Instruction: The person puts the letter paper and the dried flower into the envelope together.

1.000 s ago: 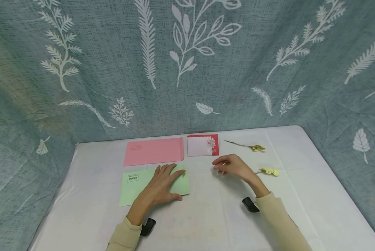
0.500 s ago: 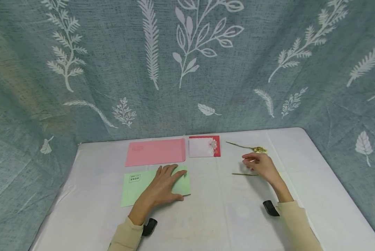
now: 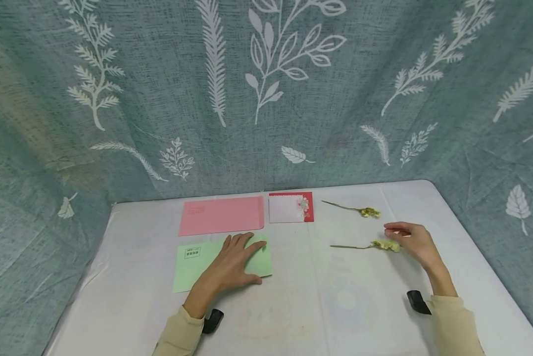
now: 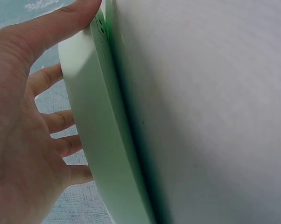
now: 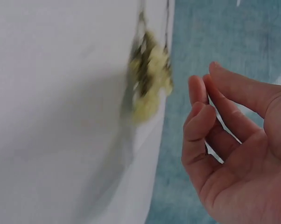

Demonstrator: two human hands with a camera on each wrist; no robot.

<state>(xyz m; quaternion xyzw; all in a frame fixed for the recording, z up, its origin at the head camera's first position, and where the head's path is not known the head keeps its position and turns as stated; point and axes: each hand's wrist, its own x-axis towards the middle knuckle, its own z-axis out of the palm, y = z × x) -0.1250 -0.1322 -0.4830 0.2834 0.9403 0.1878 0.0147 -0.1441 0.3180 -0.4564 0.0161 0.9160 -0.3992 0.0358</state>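
Observation:
My left hand (image 3: 230, 264) rests on a green envelope (image 3: 194, 269) with its fingers spread. In the left wrist view the thumb (image 4: 61, 23) reaches the edge of that envelope (image 4: 96, 116), and the other fingertips touch its far side. The right hand (image 3: 415, 242) is above the table, beside the yellow head of a dried flower (image 3: 384, 245). Its fingers are loosely bent and hold nothing, as the right wrist view of the hand (image 5: 238, 144) shows. There the yellow blossom (image 5: 150, 84) is blurred and apart from the fingertips.
Behind the green envelope lies a pink envelope (image 3: 221, 216). To its right is a red-and-white floral card (image 3: 286, 207). A second dried flower (image 3: 368, 212) lies farther back. The white-covered table (image 3: 293, 306) meets a grey-green leaf-patterned curtain (image 3: 230, 163).
My right hand has moved rightward from near the card, passing over the nearer flower to beside its head. The left hand stays on the green envelope. The camera view has shifted slightly.

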